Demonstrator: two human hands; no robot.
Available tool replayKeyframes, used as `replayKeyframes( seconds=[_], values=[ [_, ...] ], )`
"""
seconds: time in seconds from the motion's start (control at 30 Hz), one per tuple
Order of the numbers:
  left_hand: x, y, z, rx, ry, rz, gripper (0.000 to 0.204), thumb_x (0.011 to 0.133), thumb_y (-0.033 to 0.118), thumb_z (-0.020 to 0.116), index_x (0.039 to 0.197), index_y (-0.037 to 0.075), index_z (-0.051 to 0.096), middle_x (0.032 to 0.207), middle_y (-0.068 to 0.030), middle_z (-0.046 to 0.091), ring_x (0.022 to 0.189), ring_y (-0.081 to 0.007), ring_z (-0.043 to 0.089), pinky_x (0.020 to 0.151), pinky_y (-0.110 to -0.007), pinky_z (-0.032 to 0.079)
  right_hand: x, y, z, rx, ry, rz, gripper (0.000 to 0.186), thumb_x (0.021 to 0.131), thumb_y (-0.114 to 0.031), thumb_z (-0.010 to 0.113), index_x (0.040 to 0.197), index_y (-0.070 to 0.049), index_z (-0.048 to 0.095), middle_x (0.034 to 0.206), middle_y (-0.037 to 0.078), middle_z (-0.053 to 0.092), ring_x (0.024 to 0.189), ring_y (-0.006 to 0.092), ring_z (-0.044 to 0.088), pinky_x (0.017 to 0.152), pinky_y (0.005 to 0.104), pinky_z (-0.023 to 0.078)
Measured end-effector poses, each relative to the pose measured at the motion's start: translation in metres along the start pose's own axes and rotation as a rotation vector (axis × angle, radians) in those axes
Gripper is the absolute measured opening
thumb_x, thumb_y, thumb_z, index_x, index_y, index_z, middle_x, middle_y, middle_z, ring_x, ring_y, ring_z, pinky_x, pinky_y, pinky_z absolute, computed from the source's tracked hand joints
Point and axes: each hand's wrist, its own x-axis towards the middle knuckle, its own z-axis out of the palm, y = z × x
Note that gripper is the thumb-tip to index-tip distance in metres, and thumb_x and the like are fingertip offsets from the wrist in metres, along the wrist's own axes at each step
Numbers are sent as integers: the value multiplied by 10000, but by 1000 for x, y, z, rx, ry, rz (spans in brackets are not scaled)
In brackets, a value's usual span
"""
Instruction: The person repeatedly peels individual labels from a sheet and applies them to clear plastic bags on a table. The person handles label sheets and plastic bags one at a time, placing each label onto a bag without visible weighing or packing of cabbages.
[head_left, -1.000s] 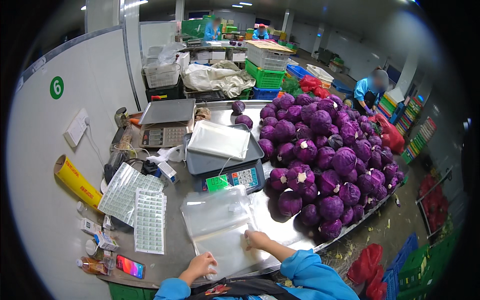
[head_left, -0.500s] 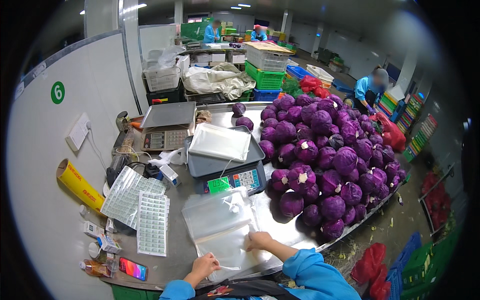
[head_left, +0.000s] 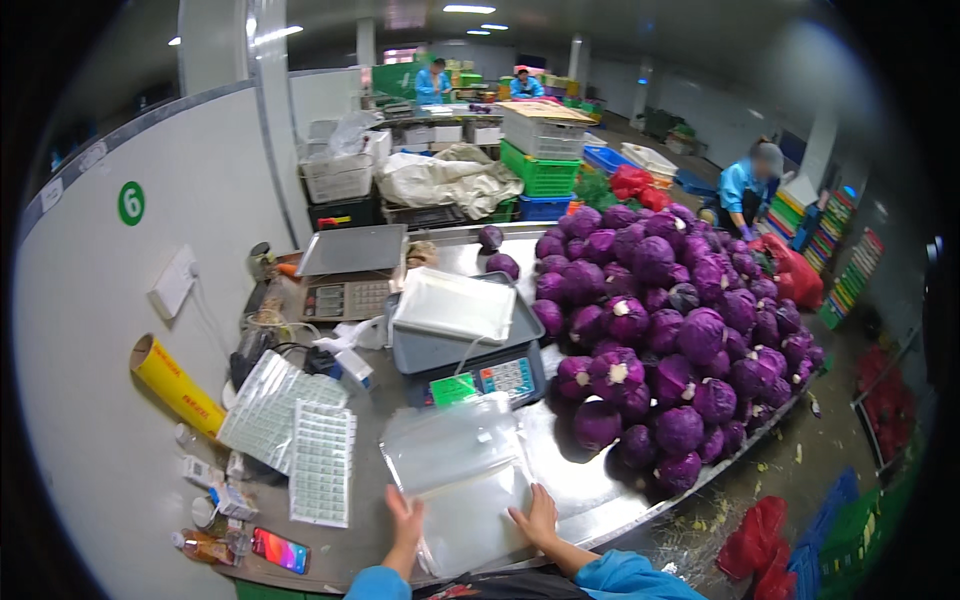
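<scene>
Clear plastic bags (head_left: pixel 470 515) lie flat on the metal table (head_left: pixel 590 490) in front of me. At their left edge stands my left hand (head_left: pixel 404 522), fingers stretched up and apart, holding nothing. My right hand (head_left: pixel 538 518) is at the bags' right edge, thumb and fingers extended and likewise empty. Just beyond the bags is a digital scale (head_left: pixel 462 368) with a lit green display, and a stack of clear bags (head_left: pixel 455 305) rests on its tray. A large heap of purple cabbages (head_left: pixel 665 330) fills the table to the right.
Label sheets (head_left: pixel 320 462) and a phone (head_left: pixel 281 550) lie on the left, near a yellow tube (head_left: pixel 178 384) and a bottle (head_left: pixel 205 547). A second scale (head_left: pixel 350 270) stands behind. Red net bags (head_left: pixel 755 540) are at lower right. Co-workers in blue are farther off.
Both hands have opened from their pinch on the bag edges and moved apart to the bags' sides. The whole view has shifted slightly.
</scene>
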Motion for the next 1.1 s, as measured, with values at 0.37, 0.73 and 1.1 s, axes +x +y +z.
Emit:
replayKeyframes(
  seconds=[0.37, 0.73, 1.1],
  values=[
    [64, 57, -86, 1518, 256, 319, 512, 756, 129, 519, 1244, 98, 365, 1266, -184, 324, 1178, -362, 293, 952, -460, 252, -8, -20, -23, 91, 49, -150, 740, 654, -217, 686, 1236, 20, 295, 1291, 272, 220, 1176, 420, 257, 976, 462, 239],
    [89, 88, -124, 1994, 6, 636, 376, 846, 193, 369, 1212, 217, 449, 1217, -103, 429, 1131, -317, 341, 831, -446, 308, 7, -13, -21, 336, -61, -83, 582, 680, -94, 657, 1174, 22, 372, 1084, 178, 443, 865, 257, 515, 726, 345, 445],
    [87, 146, -148, 1665, 134, 529, 419, 749, 45, 460, 1168, 52, 480, 620, -47, 529, 604, -216, 530, 729, -402, 354, 3, -12, -22, 327, -272, -49, 405, 730, -149, 639, 1087, -17, 503, 1002, 124, 566, 864, 199, 583, 658, 329, 485]
  ],
)
